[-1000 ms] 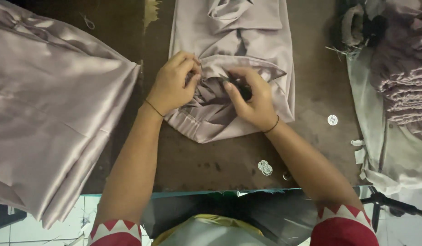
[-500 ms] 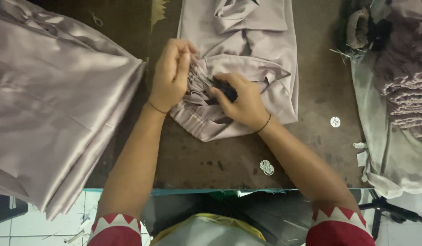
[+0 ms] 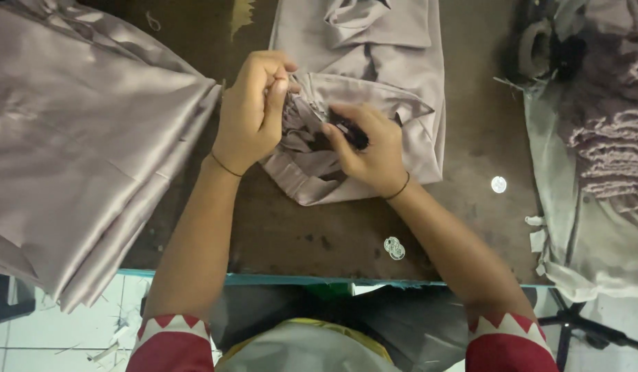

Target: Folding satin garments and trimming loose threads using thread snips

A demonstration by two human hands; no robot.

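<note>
- Satin, pale mauve and folded into a broad stack (image 3: 77,151), fills the table's left side, just beside your left hand but seemingly not touching it.
- Your left hand (image 3: 250,114) is curled, thumb and fingers pressed together on a gathered ridge of the small mauve satin garment piece (image 3: 374,89) lying at the centre of the dark brown worktable (image 3: 298,234).
- Your right hand (image 3: 370,148) rests on the same bunched cloth, its fingertips pinching a small dark object (image 3: 353,136); what that is cannot be made out.
- You appear to be mid-gather, pleating the fabric. The next move likely calls for keeping the folds tight while the other hand secures them.
- Two small silvery discs (image 3: 395,248) lie near the table edge, another (image 3: 499,184) further right.
- Ruffled mauve pieces (image 3: 608,158) at the right are cut off by the frame; the dark clutter above them is unclear.
</note>
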